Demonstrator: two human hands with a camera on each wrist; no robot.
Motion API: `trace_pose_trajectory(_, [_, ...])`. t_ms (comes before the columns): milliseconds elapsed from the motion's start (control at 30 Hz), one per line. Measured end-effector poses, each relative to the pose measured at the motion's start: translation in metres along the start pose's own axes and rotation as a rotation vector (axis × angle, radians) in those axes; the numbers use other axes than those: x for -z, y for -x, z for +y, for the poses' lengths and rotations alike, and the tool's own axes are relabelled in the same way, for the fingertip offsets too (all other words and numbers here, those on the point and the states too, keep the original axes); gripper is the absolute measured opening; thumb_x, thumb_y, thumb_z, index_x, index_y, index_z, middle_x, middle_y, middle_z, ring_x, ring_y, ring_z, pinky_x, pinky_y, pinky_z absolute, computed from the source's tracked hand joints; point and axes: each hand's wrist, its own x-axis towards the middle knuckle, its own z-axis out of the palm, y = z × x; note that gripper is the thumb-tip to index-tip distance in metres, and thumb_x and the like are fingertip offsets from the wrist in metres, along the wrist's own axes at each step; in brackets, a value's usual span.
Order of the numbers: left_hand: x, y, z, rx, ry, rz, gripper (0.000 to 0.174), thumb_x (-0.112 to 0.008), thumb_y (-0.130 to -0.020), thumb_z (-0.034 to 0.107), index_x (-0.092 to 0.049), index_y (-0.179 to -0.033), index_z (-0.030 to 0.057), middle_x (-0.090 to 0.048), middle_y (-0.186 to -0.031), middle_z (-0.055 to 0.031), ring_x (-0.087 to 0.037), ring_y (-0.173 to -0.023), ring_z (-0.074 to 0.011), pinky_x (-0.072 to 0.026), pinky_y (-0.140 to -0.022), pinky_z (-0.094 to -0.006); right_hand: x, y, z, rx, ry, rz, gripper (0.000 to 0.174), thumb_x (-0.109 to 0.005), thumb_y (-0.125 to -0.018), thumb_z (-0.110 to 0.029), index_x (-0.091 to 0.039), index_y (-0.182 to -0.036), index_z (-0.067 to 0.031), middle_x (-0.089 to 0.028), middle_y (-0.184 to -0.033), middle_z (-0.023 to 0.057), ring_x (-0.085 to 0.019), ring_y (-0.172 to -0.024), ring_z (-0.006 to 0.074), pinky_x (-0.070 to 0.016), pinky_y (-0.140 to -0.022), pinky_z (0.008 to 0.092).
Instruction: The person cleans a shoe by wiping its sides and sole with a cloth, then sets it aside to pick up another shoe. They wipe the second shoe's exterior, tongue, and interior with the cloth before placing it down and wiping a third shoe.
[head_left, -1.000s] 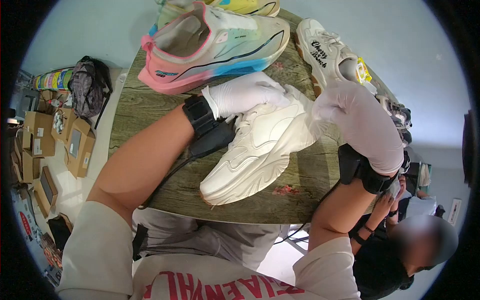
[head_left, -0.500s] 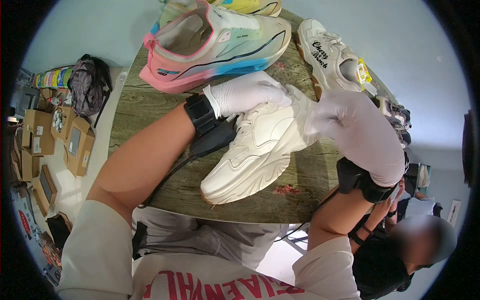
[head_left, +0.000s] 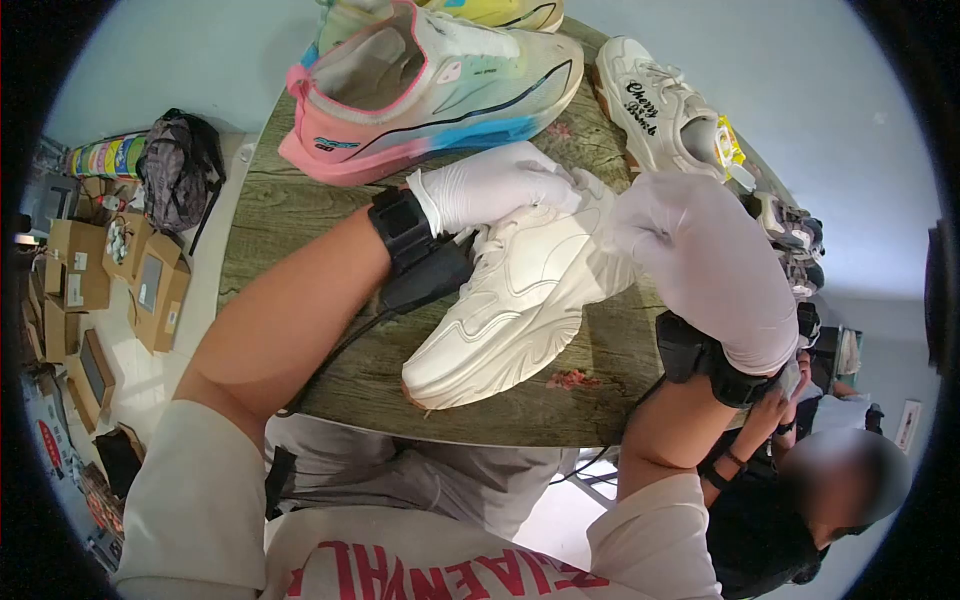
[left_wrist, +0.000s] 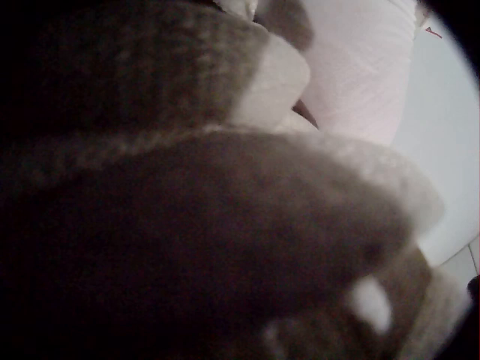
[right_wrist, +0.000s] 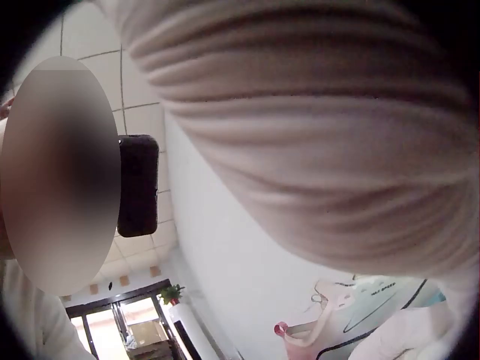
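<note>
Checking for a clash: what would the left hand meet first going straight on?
The left hand would likely meet the heel of the white sneaker it grips, then the right hand; depth is unclear.

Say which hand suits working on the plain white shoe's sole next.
Likely the right hand: it is at the heel's sole side; the left hand holds the plain white shoe near its collar.

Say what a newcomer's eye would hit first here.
Probably the big pastel running shoe with pink heel and blue sole edge, on the far side of the wood-grain table. Then the chunky cream-white sneaker, nearer the wearer, between the white-gloved left hand and white-gloved right hand.
</note>
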Motion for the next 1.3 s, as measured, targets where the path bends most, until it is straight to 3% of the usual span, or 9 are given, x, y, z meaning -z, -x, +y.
trace_pose_trajectory(233, [0.0,-0.001,-0.001,-0.109,0.067,-0.023,0.035,-0.064,-0.093,0.034,-0.065,-0.074,0.0051,-0.051,-0.065,0.0054,-0.043,-0.058,-0.006,-0.0347,-0.055,-0.027,-0.01,0.002,0.002,0.122,0.067,0.047,0.009,-0.064,-0.082,-0.006,-0.067,-0.084,0.0022,-0.065,-0.081,0.0165,-0.063,-0.079,0.0357,-0.0499,-0.073,0.0394])
trace_pose_trajectory(267, [0.002,0.0,0.001,-0.015,0.053,-0.033,0.034,-0.066,-0.092,0.032,-0.067,-0.095,-0.0025,-0.061,-0.084,-0.0022,-0.053,-0.077,-0.0088,-0.0425,-0.07,-0.0265,-0.011,0.001,-0.001,0.123,0.068,0.047,0.009,-0.064,-0.082,-0.006,-0.067,-0.084,0.0022,-0.065,-0.081,0.0165,-0.063,-0.079,0.0357,-0.0499,-0.073,0.0394])
trace_pose_trajectory(300, [0.003,0.0,0.005,0.078,0.04,-0.043,0.046,-0.069,-0.09,0.029,-0.069,-0.116,-0.0101,-0.072,-0.104,-0.0098,-0.064,-0.095,-0.0116,-0.0504,-0.085,-0.0261,-0.012,0.0,-0.004,0.115,-0.014,-0.005,0.009,-0.065,-0.082,-0.007,-0.067,-0.084,0.0014,-0.065,-0.081,0.0158,-0.063,-0.079,0.0352,-0.0497,-0.072,0.0399])
trace_pose_trajectory(500, [0.004,0.006,0.014,0.057,-0.103,-0.013,0.046,-0.068,-0.09,0.027,-0.069,-0.119,-0.0079,-0.068,-0.12,-0.0157,-0.063,-0.108,-0.0172,-0.0499,-0.093,-0.0297,-0.013,-0.001,-0.011,0.087,-0.029,-0.098,0.01,-0.066,-0.082,-0.011,-0.069,-0.084,-0.0011,-0.066,-0.081,0.0135,-0.062,-0.079,0.0349,-0.0493,-0.072,0.0407])
trace_pose_trajectory(767, [0.003,0.005,0.012,0.069,-0.092,-0.036,0.04,-0.066,-0.095,0.026,-0.069,-0.119,-0.0058,-0.069,-0.117,-0.0137,-0.064,-0.105,-0.0173,-0.0506,-0.093,-0.0294,-0.011,-0.002,-0.014,0.183,-0.058,-0.18,0.008,-0.067,-0.082,-0.009,-0.069,-0.084,-0.0021,-0.067,-0.081,0.0113,-0.065,-0.084,0.035,-0.0502,-0.075,0.041])
trace_pose_trajectory(933, [0.007,0.002,0.008,0.053,-0.096,-0.093,0.04,-0.066,-0.095,0.026,-0.069,-0.12,-0.0051,-0.071,-0.112,-0.0128,-0.065,-0.103,-0.0163,-0.0506,-0.092,-0.0293,-0.019,-0.003,-0.017,0.368,-0.225,-0.112,0.001,-0.07,-0.082,-0.007,-0.07,-0.082,-0.007,-0.067,-0.082,0.0083,-0.065,-0.083,0.033,-0.0498,-0.075,0.0419])
trace_pose_trajectory(1033, [0.005,0.003,0.009,0.033,-0.182,-0.018,0.04,-0.065,-0.095,0.026,-0.07,-0.119,-0.0051,-0.073,-0.11,-0.0127,-0.065,-0.102,-0.0164,-0.0504,-0.092,-0.0292,-0.021,-0.01,-0.015,0.432,-0.287,-0.155,0.003,-0.068,-0.083,-0.006,-0.069,-0.081,-0.0071,-0.067,-0.082,0.0073,-0.064,-0.081,0.0318,-0.0493,-0.075,0.0414])
trace_pose_trajectory(1233, [0.008,-0.003,-0.002,-0.014,-0.153,-0.022,0.037,-0.062,-0.096,0.026,-0.071,-0.116,-0.0037,-0.073,-0.108,-0.0121,-0.065,-0.1,-0.0162,-0.0504,-0.091,-0.0291,-0.01,-0.012,-0.016,0.362,-0.265,-0.131,0.002,-0.067,-0.083,-0.004,-0.068,-0.082,-0.0049,-0.067,-0.082,0.0065,-0.065,-0.081,0.0306,-0.049,-0.075,0.0402])
trace_pose_trajectory(1300, [0.01,-0.004,0.0,-0.01,-0.138,-0.119,0.037,-0.062,-0.096,0.025,-0.071,-0.116,-0.0039,-0.073,-0.107,-0.0112,-0.064,-0.099,-0.0159,-0.0504,-0.09,-0.0293,-0.011,-0.01,-0.015,0.321,-0.219,-0.155,0.001,-0.067,-0.083,-0.003,-0.067,-0.082,-0.0043,-0.066,-0.081,0.0071,-0.065,-0.081,0.031,-0.0491,-0.075,0.04])
